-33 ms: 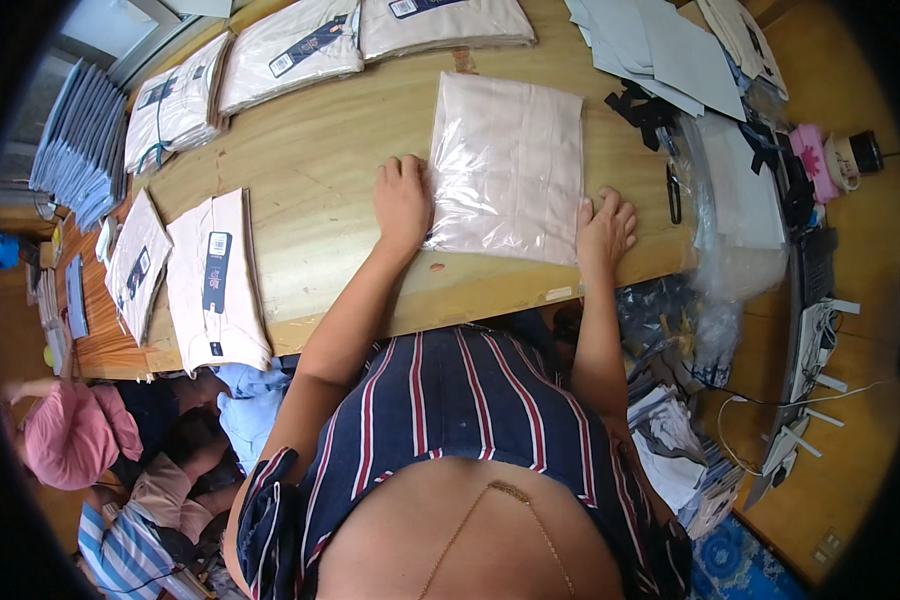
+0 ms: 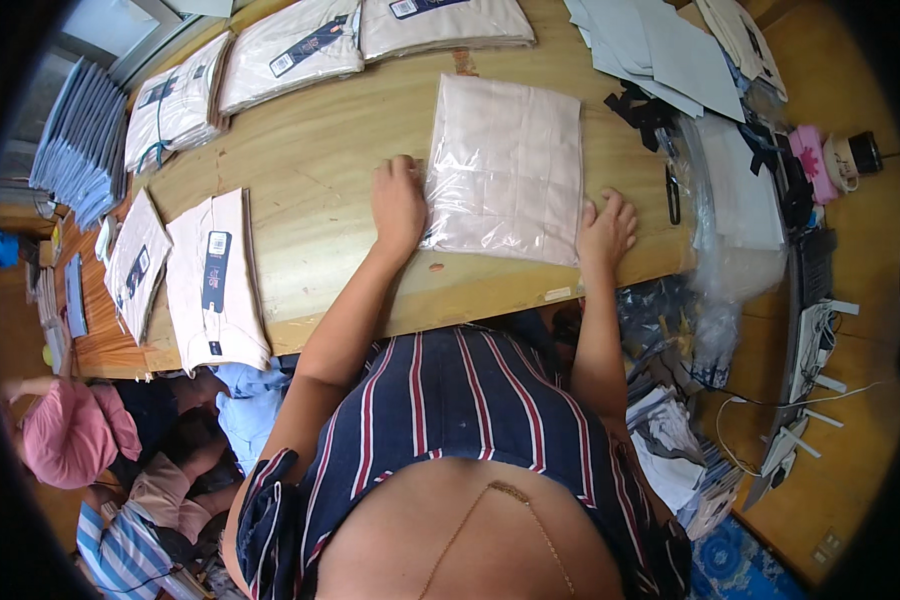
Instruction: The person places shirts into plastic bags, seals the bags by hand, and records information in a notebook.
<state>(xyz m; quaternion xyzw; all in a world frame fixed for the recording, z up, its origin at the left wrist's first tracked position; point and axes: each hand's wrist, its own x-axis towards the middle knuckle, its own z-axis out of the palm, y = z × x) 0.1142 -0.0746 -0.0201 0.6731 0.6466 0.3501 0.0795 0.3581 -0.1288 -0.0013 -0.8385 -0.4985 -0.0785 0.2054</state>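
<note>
A folded pale pink garment in a clear plastic bag [image 2: 505,165] lies flat on the table in front of me, its wrapping shiny and wrinkled. Along its left edge rests my left hand [image 2: 398,208], knuckles up and fingers curled in; thumb and fingertips are mostly hidden. My right hand [image 2: 608,235] is at the opposite edge, its thumb against the plastic and its fingers bent. Both hands appear to grip the bag's sides. To the left lies an unbagged folded pale garment [image 2: 185,290] with a dark blue tag [image 2: 216,272].
Bagged garments [image 2: 290,55] line the table's far edge. Blue folded clothes [image 2: 80,145] are stacked at far left. White sheets [image 2: 660,55], black strips [image 2: 642,115] and clear bags [image 2: 735,190] lie on the right. A person in pink [image 2: 80,430] sits at lower left.
My left hand has shifted slightly left, and the bagged garment's left side moved a little with it. The right hand stays nearly in place.
</note>
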